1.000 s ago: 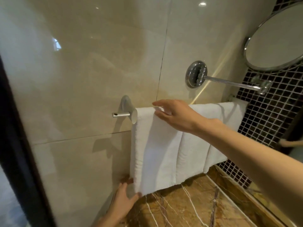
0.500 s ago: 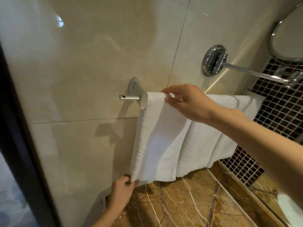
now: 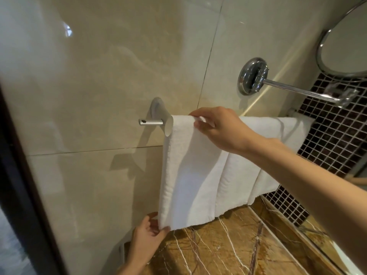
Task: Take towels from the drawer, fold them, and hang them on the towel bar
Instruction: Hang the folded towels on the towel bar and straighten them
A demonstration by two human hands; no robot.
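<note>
Glossy beige tiles [image 3: 99, 76], left hand [image 3: 148, 233] low, thumb and fingers pinching the bottom corner of a white terry towel [image 3: 188, 175] draped over a brushed metal bar [image 3: 151, 122], right hand [image 3: 220, 130] curled around its top fold, two more folded towels [image 3: 264, 161] alongside, chrome mirror arm [image 3: 288, 89], dark mosaic [image 3: 333, 135].

Towels [image 3: 238, 175] are hanging side by side on the towel bar [image 3: 151, 122], the leftmost towel [image 3: 188, 175] sitting at its left end, a mirror arm [image 3: 294, 90] jutting out above.

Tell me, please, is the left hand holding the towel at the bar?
No, the left hand pinches the bottom corner of the towel; the right hand holds it at the bar.
</note>
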